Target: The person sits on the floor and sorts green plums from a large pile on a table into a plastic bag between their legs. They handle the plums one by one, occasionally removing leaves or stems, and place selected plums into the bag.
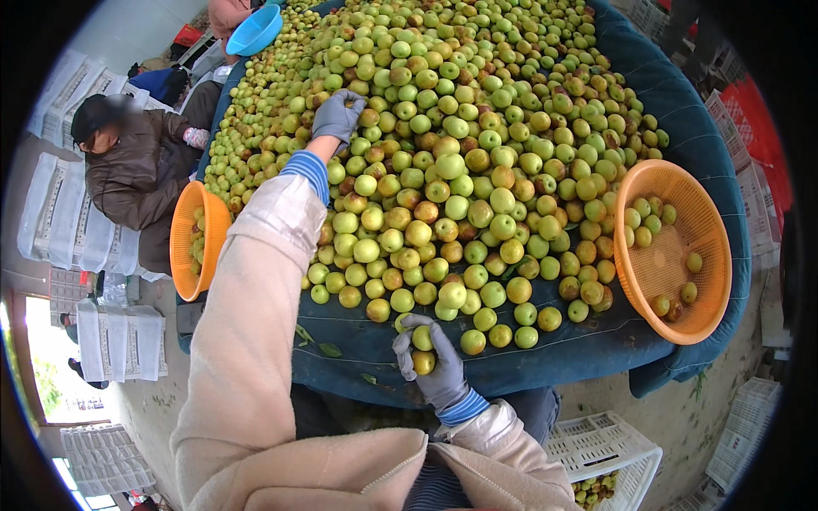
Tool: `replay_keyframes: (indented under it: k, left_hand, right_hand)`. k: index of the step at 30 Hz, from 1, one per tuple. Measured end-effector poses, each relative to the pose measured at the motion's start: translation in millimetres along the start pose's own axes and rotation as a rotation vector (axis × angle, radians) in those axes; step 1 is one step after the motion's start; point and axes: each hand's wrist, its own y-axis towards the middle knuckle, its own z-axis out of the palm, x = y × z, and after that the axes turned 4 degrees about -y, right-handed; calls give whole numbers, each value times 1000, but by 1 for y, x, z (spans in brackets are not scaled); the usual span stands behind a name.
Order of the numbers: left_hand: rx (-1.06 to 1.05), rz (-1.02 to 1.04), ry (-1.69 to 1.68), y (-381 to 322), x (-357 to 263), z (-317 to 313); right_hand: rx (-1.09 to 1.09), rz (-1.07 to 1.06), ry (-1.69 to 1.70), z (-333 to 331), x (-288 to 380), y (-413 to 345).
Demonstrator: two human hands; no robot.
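Observation:
A broad heap of green and russet jujubes (447,166) covers the dark blue quilted cloth (383,370) in front of me. My left hand (337,119), in a grey glove, reaches far into the heap on the left. Its fingers curl down among the fruit, and whether they hold one is hidden. Close to the front edge, my right hand (438,367) wears a matching glove. Two jujubes (422,350) sit within its bent fingers, one above the other. Several loose jujubes (500,335) lie just right of that hand.
An orange plastic basket (716,268) with several jujubes stands at the right edge, another orange basket (182,249) at the left. Beside the left one sits a person (128,166). A white crate (601,441) holding fruit stands low at right. A blue basin (255,30) is far left.

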Motion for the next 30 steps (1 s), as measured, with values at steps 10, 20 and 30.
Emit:
replay_keyframes:
  k: [10,20,30]
  left_hand:
    - [598,455,-445,-265,-119,-78]
    - [126,534,197,-170,-84,-52]
    - [622,274,495,-132,-47,-22]
  right_hand:
    - [70,32,595,3,5,-3]
    - [-48,50,561,19,14,-3]
    - [-65,99,661,14,15,0]
